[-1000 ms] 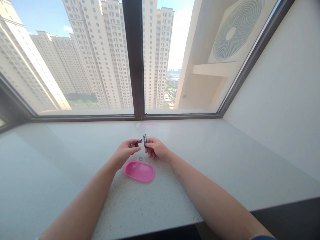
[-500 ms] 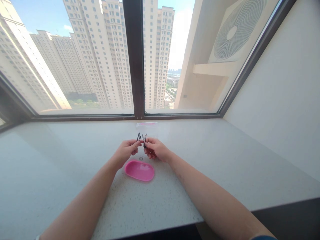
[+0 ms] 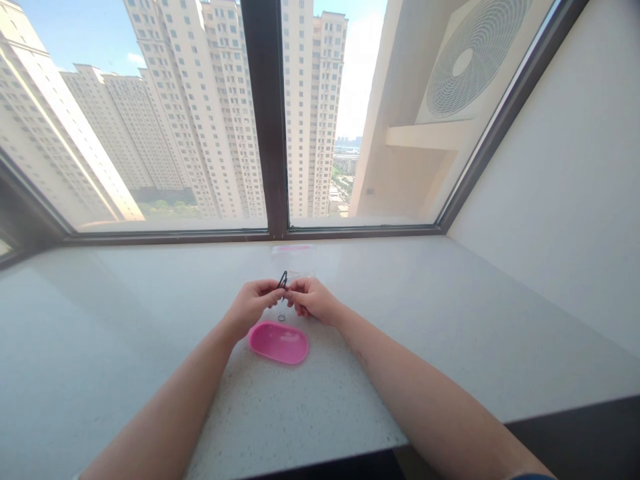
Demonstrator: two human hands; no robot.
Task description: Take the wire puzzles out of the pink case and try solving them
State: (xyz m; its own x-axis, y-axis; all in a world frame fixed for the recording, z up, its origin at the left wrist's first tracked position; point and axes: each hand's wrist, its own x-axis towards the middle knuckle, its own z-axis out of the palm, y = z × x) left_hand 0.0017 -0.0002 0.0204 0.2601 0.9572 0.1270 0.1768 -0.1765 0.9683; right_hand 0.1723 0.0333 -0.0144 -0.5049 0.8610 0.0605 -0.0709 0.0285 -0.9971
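Slim black hair clips (image 3: 283, 279), looped and pointed at the top, stand upright between my fingertips, so close together that I cannot count them. My left hand (image 3: 256, 297) is closed in a pinch on them from the left. From the right, my right hand (image 3: 311, 298) pinches at their lower end, its fingertips touching those of the left. Just below the hands a small dark ring (image 3: 281, 318) lies on the counter. Nearer to me sits an oval pink dish (image 3: 279, 343) with nothing visible inside.
Behind the hands, a clear plastic bag (image 3: 294, 256) with a pink strip lies on the speckled white counter (image 3: 280, 413). A dark window frame (image 3: 278, 235) borders the counter's far side, and a white wall (image 3: 560, 200) rises at the right.
Hair clips that stood apart, some in each hand, are now brought together between the fingertips. My hands have moved slightly closer; the ring and pink dish stay put.
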